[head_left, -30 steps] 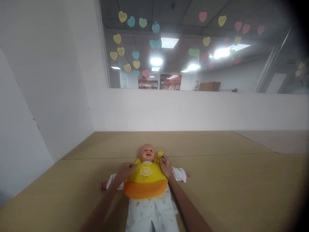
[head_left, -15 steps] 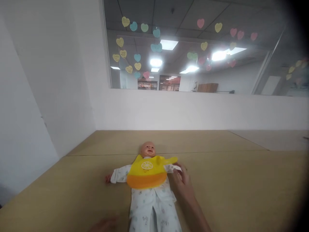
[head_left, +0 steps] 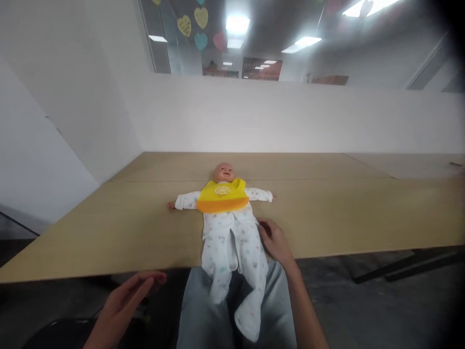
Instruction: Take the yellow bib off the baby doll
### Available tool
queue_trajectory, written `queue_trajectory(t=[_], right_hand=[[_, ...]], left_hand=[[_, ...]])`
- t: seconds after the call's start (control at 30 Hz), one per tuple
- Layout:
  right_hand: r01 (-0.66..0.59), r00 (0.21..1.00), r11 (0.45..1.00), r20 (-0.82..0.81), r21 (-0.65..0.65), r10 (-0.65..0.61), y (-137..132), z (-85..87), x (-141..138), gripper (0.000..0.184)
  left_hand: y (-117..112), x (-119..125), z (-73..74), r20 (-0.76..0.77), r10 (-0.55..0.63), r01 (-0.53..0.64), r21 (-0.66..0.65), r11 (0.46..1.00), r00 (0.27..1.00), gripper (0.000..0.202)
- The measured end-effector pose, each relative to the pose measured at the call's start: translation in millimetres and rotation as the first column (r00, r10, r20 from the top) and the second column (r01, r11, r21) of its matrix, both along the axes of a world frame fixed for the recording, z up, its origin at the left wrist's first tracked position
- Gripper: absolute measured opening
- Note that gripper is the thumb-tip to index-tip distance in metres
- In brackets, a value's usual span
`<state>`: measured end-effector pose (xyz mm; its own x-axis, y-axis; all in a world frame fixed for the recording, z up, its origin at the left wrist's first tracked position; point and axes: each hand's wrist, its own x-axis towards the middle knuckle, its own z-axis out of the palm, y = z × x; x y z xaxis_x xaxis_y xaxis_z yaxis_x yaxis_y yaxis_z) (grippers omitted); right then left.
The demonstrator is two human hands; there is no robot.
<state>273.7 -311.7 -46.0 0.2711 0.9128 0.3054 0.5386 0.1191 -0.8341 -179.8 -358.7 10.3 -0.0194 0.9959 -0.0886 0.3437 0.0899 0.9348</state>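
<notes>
Right hand (head_left: 274,240) rests loosely beside the doll (head_left: 228,228); left hand (head_left: 125,298) released; yellow-orange bib (head_left: 221,198) on its chest.

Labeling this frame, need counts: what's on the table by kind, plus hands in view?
baby doll: 1
yellow and orange bib: 1
white patterned sleepsuit: 1
hands: 2, the left hand off the table, the right hand beside the doll's hip
Total: 5
</notes>
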Motion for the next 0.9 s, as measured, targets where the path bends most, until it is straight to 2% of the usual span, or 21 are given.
queue_trajectory(t=[0.1, 0.2, 0.3, 0.4, 0.47, 0.53, 0.63, 0.77, 0.83, 0.9], right_hand=[[-0.016, 0.998, 0.999, 0.056, 0.032, 0.014, -6.2, -3.5, 1.5, 0.043], [-0.005, 0.994, 0.999, 0.108, 0.036, 0.001, -6.3, -6.4, 0.3, 0.043], [0.014, 0.985, 1.0, 0.169, 0.013, -0.016, -1.4, -5.5, -3.3, 0.045], [0.008, 0.973, 1.0, 0.23, 0.0, -0.007, 1.9, -4.3, -5.6, 0.047], [-0.002, 0.983, 1.0, 0.185, 0.03, -0.004, 1.3, -4.9, -5.9, 0.046], [0.002, 0.996, 0.997, 0.086, 0.078, -0.009, -1.4, -7.1, -6.6, 0.044], [0.029, 1.0, 0.989, -0.01, 0.145, -0.028, -6.5, -12.3, -12.0, 0.045], [0.095, 0.989, 0.982, -0.129, 0.164, -0.074, -7.0, -13.6, -25.7, 0.059], [0.089, 0.98, 0.987, -0.187, 0.137, -0.062, -0.1, -6.4, -31.9, 0.063], [0.042, 0.97, 0.995, -0.241, 0.095, -0.018, 12.8, 7.1, -36.4, 0.062]], left_hand=[[-10.0, 2.3, -3.9, 0.064, -0.037, 0.039, -0.033, 0.999, 0.997, 0.053], [-14.7, 13.5, -5.1, 0.231, -0.028, 0.039, -0.041, 0.998, 0.973, 0.05], [-2.1, 34.8, 0.5, 0.346, -0.045, 0.053, -0.013, 0.999, 0.937, 0.05], [20.1, 60.3, 13.3, 0.389, -0.058, 0.032, 0.074, 0.997, 0.92, 0.051], [31.0, 75.3, 22.7, 0.401, -0.116, 0.082, 0.101, 0.992, 0.909, 0.051], [37.0, 86.7, 29.4, 0.404, -0.207, 0.18, 0.103, 0.978, 0.891, 0.05], [46.1, 96.3, 30.1, 0.36, -0.295, 0.274, 0.109, 0.956, 0.885, 0.05], [82.4, 103.0, 14.8, 0.206, -0.301, 0.26, 0.203, 0.944, 0.931, 0.053], [110.9, 111.6, 5.5, 0.172, -0.282, 0.229, 0.272, 0.934, 0.944, 0.056], [140.1, 127.3, -1.0, 0.204, -0.249, 0.173, 0.328, 0.929, 0.947, 0.06]])
